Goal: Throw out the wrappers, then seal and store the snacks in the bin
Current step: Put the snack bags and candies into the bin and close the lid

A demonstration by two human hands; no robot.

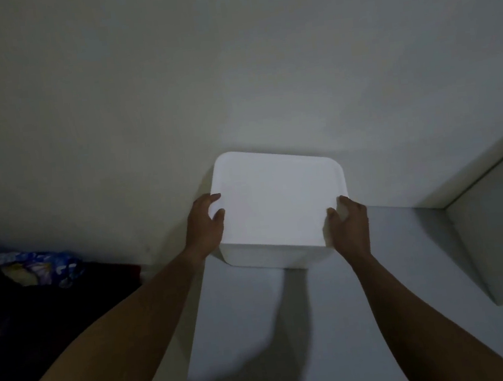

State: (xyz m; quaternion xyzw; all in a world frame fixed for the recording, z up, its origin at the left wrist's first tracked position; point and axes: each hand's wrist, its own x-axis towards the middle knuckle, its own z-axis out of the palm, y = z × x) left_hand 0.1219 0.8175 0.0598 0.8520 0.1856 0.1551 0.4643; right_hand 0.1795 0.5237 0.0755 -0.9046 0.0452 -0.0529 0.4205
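A white square bin [277, 206] with its lid on stands on a white surface [382, 300], pushed against the wall. My left hand [205, 223] grips the bin's left side, fingers over the lid's edge. On the right side, my right hand [349, 224] holds the near corner the same way. The lid hides whatever is inside. No wrappers or snacks show.
A pale wall [231, 83] rises right behind the bin. A white block or step [500, 240] borders the surface on the right. Dark fabric and a blue patterned cloth [39, 267] lie to the left, below the surface's edge.
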